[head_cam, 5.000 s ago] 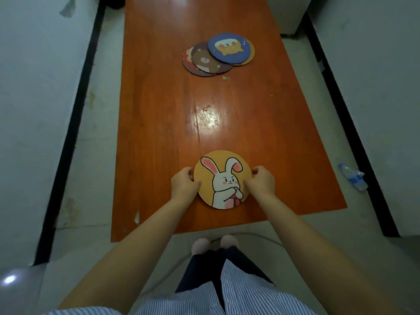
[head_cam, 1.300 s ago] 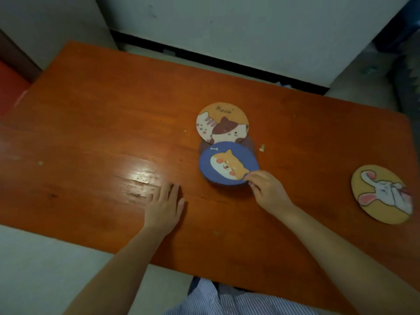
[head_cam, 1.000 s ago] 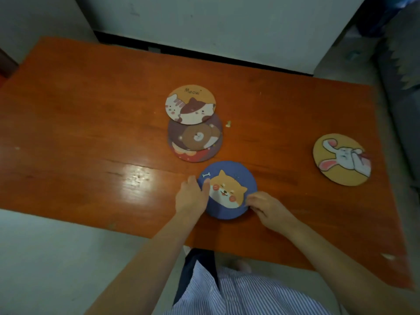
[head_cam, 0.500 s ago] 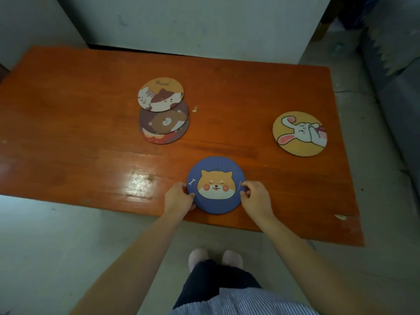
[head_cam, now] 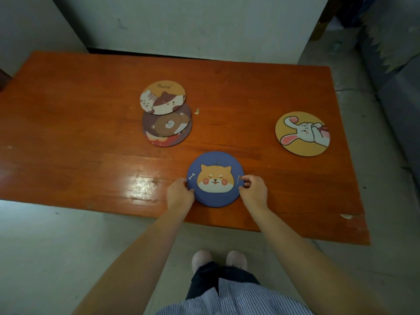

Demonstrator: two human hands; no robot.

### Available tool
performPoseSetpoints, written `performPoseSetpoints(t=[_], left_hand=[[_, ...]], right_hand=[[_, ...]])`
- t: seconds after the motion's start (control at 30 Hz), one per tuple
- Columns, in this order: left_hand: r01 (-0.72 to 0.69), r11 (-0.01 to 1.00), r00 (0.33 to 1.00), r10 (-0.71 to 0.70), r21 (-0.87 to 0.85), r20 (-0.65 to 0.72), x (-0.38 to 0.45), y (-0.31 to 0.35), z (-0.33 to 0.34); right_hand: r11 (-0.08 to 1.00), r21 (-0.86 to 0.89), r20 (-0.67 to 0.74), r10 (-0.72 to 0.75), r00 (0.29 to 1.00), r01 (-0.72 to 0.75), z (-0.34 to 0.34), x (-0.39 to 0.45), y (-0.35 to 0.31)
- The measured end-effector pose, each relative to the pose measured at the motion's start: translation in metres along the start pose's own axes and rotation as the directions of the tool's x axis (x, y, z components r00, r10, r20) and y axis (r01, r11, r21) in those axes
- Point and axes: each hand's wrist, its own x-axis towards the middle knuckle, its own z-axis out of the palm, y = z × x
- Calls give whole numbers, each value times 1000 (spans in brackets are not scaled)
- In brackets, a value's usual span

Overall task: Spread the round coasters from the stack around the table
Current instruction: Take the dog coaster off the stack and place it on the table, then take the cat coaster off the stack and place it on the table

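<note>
Two hands on one blue dog coaster (head_cam: 215, 179), flat near the front edge of the orange table (head_cam: 68, 133).

Left hand (head_cam: 180, 196) curled against the coaster's left rim, right hand (head_cam: 253, 189) pinching its right rim, fingertips (head_cam: 242, 178) over the edge. Rabbit coaster (head_cam: 302, 133) alone, well apart to the right. Three remaining in a loose stack (head_cam: 167, 122) farther back: cat coaster (head_cam: 162, 97) overlapping the bear coaster (head_cam: 168, 126), with a red-edged one beneath. Small crumb (head_cam: 197, 110) just beside the stack.
</note>
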Motion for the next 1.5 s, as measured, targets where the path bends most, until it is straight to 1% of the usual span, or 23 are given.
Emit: performPoseSetpoints(t=[0.1,0.17,0.27,0.33,0.4,0.43,0.5,0.57,0.7,0.83,0.9,1.0,1.07,1.13,1.23,1.33,1.5], left_hand=[[-23,998,1000,22,51,13,0,-1,0],[-64,989,997,59,131,41,1,-2,-1],[-119,966,993,110,231,51,4,-2,-3],[-145,941,989,135,304,56,3,-3,-3],[-164,912,986,150,375,67,1,-5,-3],[-170,897,985,156,408,67,2,-7,-5],[-177,870,983,179,461,39,6,-12,-16],[-162,859,982,188,487,-6,13,-19,-34],[-105,827,981,178,552,-80,34,-41,-82],[-37,802,988,118,597,-98,70,-64,-136],[-34,781,989,114,623,-89,94,-75,-163],[-73,750,991,127,658,-35,130,-93,-203],[-125,735,986,165,667,4,154,-104,-229],[-177,724,977,211,666,29,175,-115,-251],[-259,725,955,290,638,58,208,-130,-276],[-290,726,948,307,624,84,235,-143,-289],[-332,653,940,287,681,184,263,-162,-289]], right_hand=[[992,-95,11,-79,997,80,2,-1,2],[976,-162,33,-143,989,147,4,-3,4],[918,-313,80,-232,969,245,4,-4,5],[823,-479,126,-280,952,306,2,-4,5],[692,-641,179,-288,941,334,1,-4,1],[645,-690,195,-270,943,328,1,-2,-2],[591,-746,208,-231,950,307,2,4,-12],[571,-762,215,-223,951,306,5,11,-25],[551,-745,258,-284,924,377,26,21,-60],[575,-672,308,-358,882,468,63,28,-108],[600,-635,297,-392,871,486,85,34,-136],[642,-605,240,-417,877,471,117,44,-179],[666,-589,195,-432,881,457,137,52,-205],[686,-589,168,-413,895,427,154,60,-226],[672,-638,136,-382,914,376,174,72,-250],[675,-658,113,-350,930,334,188,84,-265],[648,-701,126,-297,947,296,195,115,-277]])
